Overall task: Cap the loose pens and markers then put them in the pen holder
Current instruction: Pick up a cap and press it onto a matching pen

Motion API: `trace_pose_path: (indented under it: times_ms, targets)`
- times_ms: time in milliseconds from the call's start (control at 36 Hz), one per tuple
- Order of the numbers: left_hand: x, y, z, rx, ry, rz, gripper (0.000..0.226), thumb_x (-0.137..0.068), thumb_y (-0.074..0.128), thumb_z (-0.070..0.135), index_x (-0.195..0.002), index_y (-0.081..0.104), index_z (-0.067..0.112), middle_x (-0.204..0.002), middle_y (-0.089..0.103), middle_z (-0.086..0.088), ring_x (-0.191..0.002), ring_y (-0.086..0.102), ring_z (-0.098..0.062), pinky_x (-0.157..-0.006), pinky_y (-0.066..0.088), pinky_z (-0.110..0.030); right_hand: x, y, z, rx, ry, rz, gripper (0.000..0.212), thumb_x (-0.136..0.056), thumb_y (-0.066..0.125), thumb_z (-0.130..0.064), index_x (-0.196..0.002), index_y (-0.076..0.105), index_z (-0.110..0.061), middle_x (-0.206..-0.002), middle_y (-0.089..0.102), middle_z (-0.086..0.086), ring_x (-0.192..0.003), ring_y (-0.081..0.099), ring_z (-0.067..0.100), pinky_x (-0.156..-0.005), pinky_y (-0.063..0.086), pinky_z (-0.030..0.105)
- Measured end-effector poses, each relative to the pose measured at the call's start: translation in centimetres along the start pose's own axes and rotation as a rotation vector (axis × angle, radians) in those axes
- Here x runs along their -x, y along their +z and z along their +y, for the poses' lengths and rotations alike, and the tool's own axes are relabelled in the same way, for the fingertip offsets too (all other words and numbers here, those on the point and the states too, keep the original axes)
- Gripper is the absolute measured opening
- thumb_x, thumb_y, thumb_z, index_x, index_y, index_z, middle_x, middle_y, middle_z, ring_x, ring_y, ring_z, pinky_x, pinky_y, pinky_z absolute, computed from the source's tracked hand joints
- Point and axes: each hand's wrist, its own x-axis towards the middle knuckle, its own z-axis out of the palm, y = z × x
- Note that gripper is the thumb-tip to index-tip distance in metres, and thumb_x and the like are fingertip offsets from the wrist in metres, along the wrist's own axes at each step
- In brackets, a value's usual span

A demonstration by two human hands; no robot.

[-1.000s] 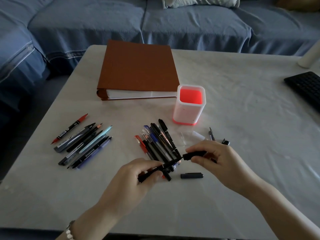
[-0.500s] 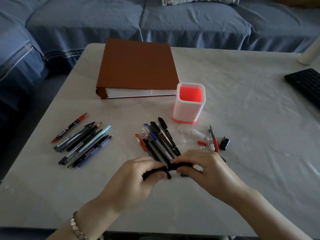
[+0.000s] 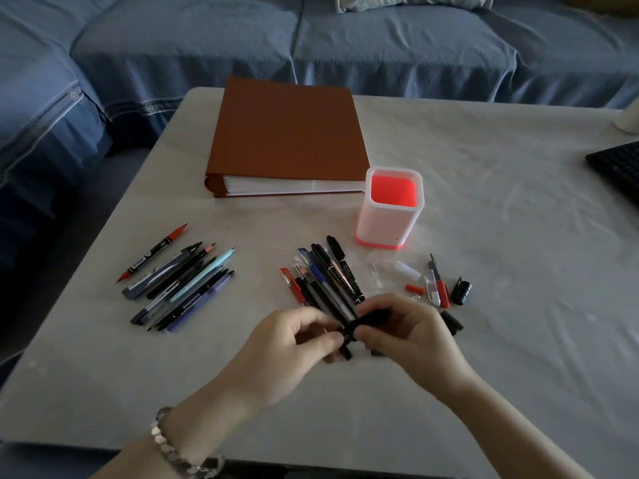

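**Q:** What is the setting?
**A:** A pale table (image 3: 484, 243) in dim light, with a blue sofa (image 3: 380, 39) behind it.

**Q:** How do the hands stand?
**A:** They are close together over the near part of the table. The left hand (image 3: 287, 344), with a bracelet (image 3: 166, 440) at the wrist, curls its fingers and thumb round one end of a black pen (image 3: 371, 316). The right hand (image 3: 411, 337) pinches the other end. It cannot be told whether a cap is fully seated.

**Q:** Where are the task's things?
**A:** One pile (image 3: 328, 278) lies just beyond the hands, its near ends hidden by them. A second pile (image 3: 179, 285) lies well to the left of the left hand. Loose caps (image 3: 439, 288) lie just beyond the right hand. The holder (image 3: 383, 226), white outside and red inside, stands upright farther beyond it.

**Q:** Is any writing legible?
**A:** Print shows on several barrels but is too small to read.

**Q:** What else is there?
**A:** A brown binder (image 3: 287, 133) lies beyond the piles, and a keyboard (image 3: 619, 164) is far to the right.
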Motion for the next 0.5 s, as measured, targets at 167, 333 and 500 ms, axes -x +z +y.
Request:
trace_pose_path:
  times_ms: [167, 333, 500]
  targets:
    - [-0.3, 0.9, -0.9, -0.046, 0.087, 0.13, 0.006, -0.087, 0.058, 0.017, -0.081, 0.058, 0.017, -0.064, 0.065, 0.007, -0.053, 0.052, -0.008, -0.051, 0.039, -0.017, -0.8, 1.8, 0.4, -0.33, 0.224, 0.009, 0.022, -0.069, 0.065, -0.017, -0.087, 0.065, -0.006, -0.078, 0.068, 0.009, -0.067, 0.058, 0.018, -0.061, 0.048, 0.022]
    - [-0.3, -0.5, -3.5, -0.104, 0.05, 0.24, 0.006, -0.087, 0.058, 0.019, -0.086, 0.063, 0.021, -0.078, 0.064, 0.006, -0.069, 0.058, -0.001, -0.063, 0.046, -0.014, -2.8, 3.2, 0.0, 0.017, 0.162, 0.074, 0.014, -0.092, 0.05, -0.016, -0.083, 0.061, -0.013, -0.075, 0.068, 0.011, -0.056, 0.051, 0.01, -0.052, 0.041, 0.022]
    - [0.0, -4.6, -7.8, -0.414, 0.029, 0.562, 0.019, -0.089, 0.052, 0.011, -0.105, 0.061, 0.012, -0.106, 0.061, 0.002, -0.1, 0.057, -0.012, -0.08, 0.043, -0.019, -6.2, 4.7, 0.1, 0.668, 0.032, -0.002, 0.019, -0.095, 0.038, -0.025, -0.1, 0.049, -0.01, -0.075, 0.05, 0.0, -0.07, 0.047, 0.02, -0.063, 0.034, 0.029]
